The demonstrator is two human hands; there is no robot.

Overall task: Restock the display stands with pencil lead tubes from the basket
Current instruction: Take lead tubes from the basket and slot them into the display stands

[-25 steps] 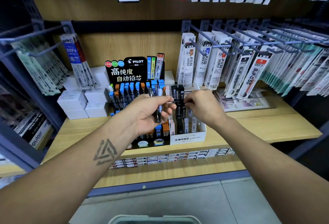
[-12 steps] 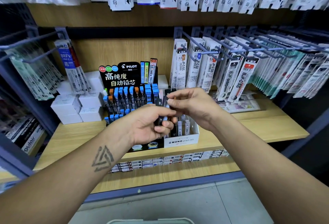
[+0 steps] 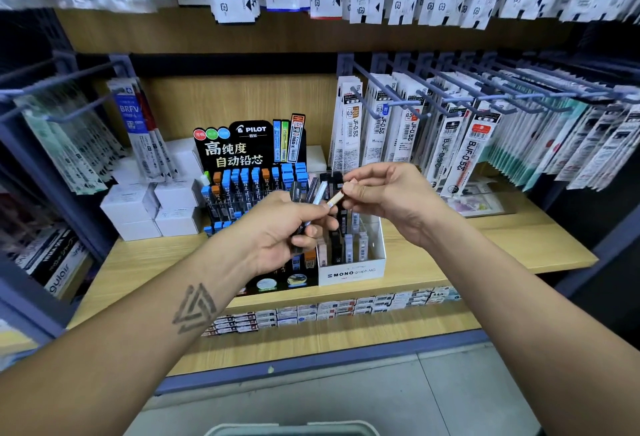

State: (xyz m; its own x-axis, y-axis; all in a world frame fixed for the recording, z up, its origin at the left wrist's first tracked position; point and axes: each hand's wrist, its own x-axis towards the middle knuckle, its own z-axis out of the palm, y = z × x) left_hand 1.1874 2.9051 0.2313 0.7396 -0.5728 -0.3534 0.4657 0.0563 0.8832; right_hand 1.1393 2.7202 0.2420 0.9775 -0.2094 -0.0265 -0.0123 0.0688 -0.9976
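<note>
My left hand (image 3: 280, 227) grips a small bundle of lead tubes (image 3: 310, 195), dark and pale blue ones, fanned upward in front of the stands. My right hand (image 3: 388, 198) pinches one pale pink tube (image 3: 336, 199) by its upper end, its lower end still beside the bundle. Behind the hands stands the black Pilot display stand (image 3: 242, 172) with rows of blue- and orange-capped tubes. To its right sits the white Mono display box (image 3: 353, 273) with upright tubes in its slots. The basket's grey rim (image 3: 294, 430) shows at the bottom edge.
Both stands sit on a wooden shelf (image 3: 467, 248). White boxes (image 3: 152, 207) are stacked left of the Pilot stand. Refill packs hang on metal pegs (image 3: 433, 96) at the right, at the left and overhead. Small boxes (image 3: 311, 311) line the shelf below.
My right hand came back from the Mono box to the bundle in my left hand and now draws a pale pink tube out of it. The view shifted slightly downward.
</note>
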